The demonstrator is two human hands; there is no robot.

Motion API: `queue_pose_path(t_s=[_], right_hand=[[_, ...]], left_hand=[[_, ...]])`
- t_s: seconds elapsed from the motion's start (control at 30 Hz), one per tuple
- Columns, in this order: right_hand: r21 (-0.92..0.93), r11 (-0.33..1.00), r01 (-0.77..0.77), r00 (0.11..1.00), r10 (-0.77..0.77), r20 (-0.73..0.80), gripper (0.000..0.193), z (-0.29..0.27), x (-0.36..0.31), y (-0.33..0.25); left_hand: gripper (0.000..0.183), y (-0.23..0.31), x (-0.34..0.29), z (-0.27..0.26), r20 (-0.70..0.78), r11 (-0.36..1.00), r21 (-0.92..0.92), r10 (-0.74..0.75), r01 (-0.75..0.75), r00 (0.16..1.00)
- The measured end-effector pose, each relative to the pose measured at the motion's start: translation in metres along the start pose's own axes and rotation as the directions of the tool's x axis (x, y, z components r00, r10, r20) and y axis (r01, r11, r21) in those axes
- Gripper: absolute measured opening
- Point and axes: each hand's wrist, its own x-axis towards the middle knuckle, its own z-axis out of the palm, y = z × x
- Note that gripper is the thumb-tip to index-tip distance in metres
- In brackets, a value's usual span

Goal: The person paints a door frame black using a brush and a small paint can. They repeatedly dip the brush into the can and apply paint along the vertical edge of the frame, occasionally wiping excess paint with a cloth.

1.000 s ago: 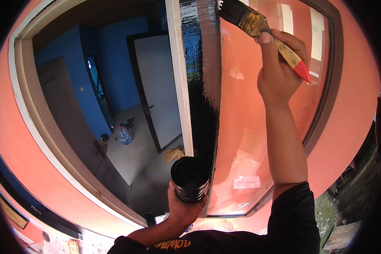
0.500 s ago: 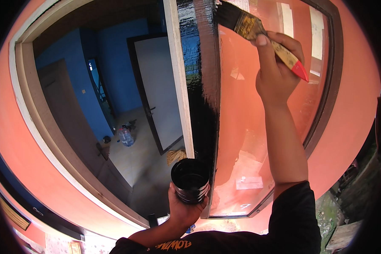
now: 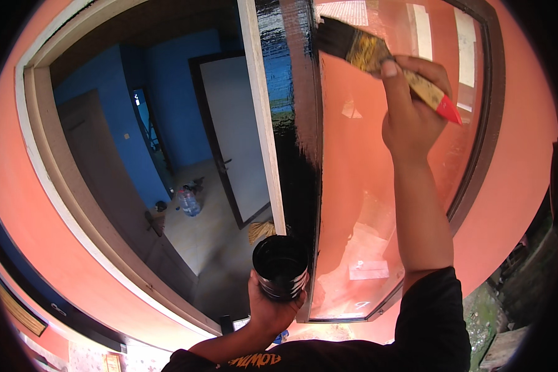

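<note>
My right hand [image 3: 415, 111] is closed round the wooden handle of a flat paintbrush [image 3: 369, 53], whose handle end is red. The dark bristles point left and touch or nearly touch the inner edge of a wooden frame post [image 3: 301, 155]. Glossy black paint covers the post's lower part and left strip, while a brownish, streaked band shows higher up on its right. Lower down, my left hand [image 3: 273, 313] grips a paint can [image 3: 280, 266] from beneath. The can is coated in black inside, with drips down its side.
Right of the post is a glass pane [image 3: 359, 186] reflecting orange walls, in a dark frame [image 3: 477, 167]. At left, a doorway shows a blue room with a white door [image 3: 229, 130], a brown door [image 3: 105, 180], a clear plastic bottle [image 3: 189, 203] and a straw broom [image 3: 261, 231].
My right hand and the brush have shifted slightly right and down. The can in my left hand sits nearly as before; the whole view has moved a little.
</note>
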Motion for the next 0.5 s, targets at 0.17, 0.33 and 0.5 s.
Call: queue_pose_path(t_s=[0.17, 0.33, 0.5], right_hand=[[0.018, 0.999, -0.036, 0.999, 0.036, 0.011, 0.014, 0.011, 0.007, 0.008], [-0.071, 0.996, -0.056, 0.992, 0.064, 0.111, 0.017, -0.011, -0.027, -0.006], [0.076, 0.993, -0.089, 0.996, 0.087, 0.034, 0.014, -0.007, -0.011, -0.01]], left_hand=[[0.069, -0.001, -0.001, 0.001, -0.007, 1.0, 0.004, 0.009, -0.009, 1.0], [0.069, 0.0, -0.001, 0.0, -0.018, 1.0, 0.016, 0.027, -0.026, 0.999], [0.068, -0.001, -0.001, -0.001, -0.03, 1.0, 0.015, 0.023, -0.023, 0.999]])
